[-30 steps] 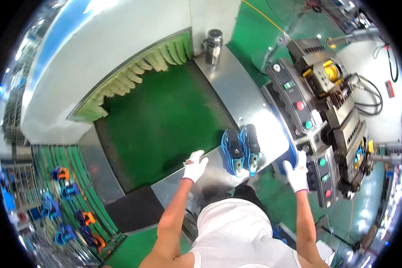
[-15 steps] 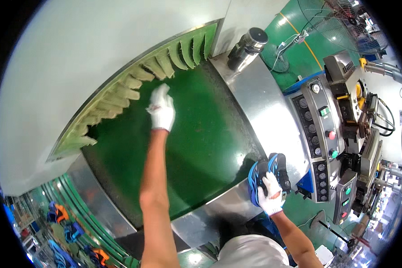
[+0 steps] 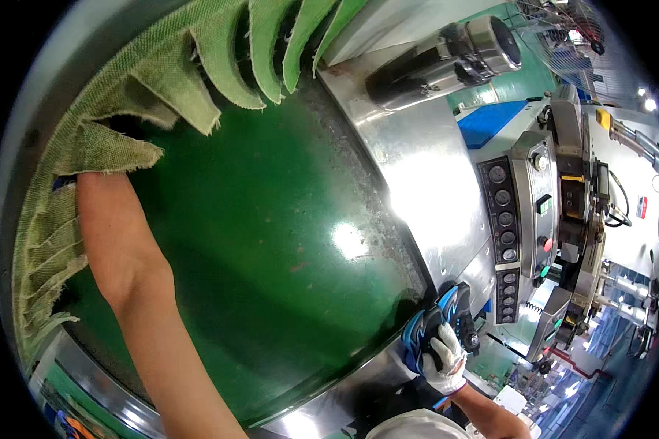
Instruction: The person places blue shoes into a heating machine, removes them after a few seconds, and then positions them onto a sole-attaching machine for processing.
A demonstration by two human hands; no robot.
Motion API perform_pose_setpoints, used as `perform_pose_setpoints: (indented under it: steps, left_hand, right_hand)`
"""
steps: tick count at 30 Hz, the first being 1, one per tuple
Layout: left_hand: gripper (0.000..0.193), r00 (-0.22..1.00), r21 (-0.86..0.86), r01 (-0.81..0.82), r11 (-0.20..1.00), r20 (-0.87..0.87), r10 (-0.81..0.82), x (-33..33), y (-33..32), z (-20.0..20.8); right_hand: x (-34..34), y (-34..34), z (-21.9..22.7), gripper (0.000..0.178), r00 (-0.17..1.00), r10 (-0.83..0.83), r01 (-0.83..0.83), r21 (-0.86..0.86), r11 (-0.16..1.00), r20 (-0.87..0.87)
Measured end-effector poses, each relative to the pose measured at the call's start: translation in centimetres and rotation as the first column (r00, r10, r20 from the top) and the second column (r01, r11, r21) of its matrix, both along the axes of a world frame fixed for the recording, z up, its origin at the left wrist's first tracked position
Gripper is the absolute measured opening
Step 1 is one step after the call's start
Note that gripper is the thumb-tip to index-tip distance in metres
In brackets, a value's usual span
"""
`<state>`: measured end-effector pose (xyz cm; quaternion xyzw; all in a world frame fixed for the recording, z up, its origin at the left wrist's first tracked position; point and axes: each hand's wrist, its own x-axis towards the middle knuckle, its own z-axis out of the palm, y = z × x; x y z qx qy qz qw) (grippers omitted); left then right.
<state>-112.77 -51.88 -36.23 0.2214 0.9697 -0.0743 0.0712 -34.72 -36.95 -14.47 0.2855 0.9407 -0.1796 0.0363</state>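
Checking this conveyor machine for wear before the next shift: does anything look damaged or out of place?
The green fabric curtain strips at the tunnel mouth are frayed, with ragged, threadbare edges, and they hang unevenly. The green belt shows scuffs and small marks. The left forearm reaches behind the strips; the right hand rests on blue shoes.

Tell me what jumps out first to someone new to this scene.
The glossy green conveyor belt fills the middle. On the left, a bare left forearm disappears under frayed green fabric flaps, hiding the hand. At lower right, the white-gloved right hand presses on blue-and-black shoes.
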Motion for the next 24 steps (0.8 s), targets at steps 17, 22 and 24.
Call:
perform_pose_setpoints:
  steps: [17,22,24]
  left_hand:
    - [0.050,0.968,0.790,-0.056,0.611,0.192,-0.160,26.6,-1.1,16.4]
    - [0.051,0.940,0.794,0.004,0.608,0.204,-0.273,44.0,-5.3,16.7]
    - [0.052,0.924,0.805,-0.020,0.593,0.241,-0.297,50.1,-6.2,17.7]
  right_hand:
    - [2.7,-0.6,-1.2,0.040,0.987,-0.055,0.049,-0.045,0.998,-0.150]
    - [2.1,-0.1,-0.4,0.036,0.980,-0.012,0.006,-0.032,0.999,-0.196]
    - [2.4,-0.2,-1.1,0.036,0.964,-0.045,0.032,-0.051,0.998,-0.263]
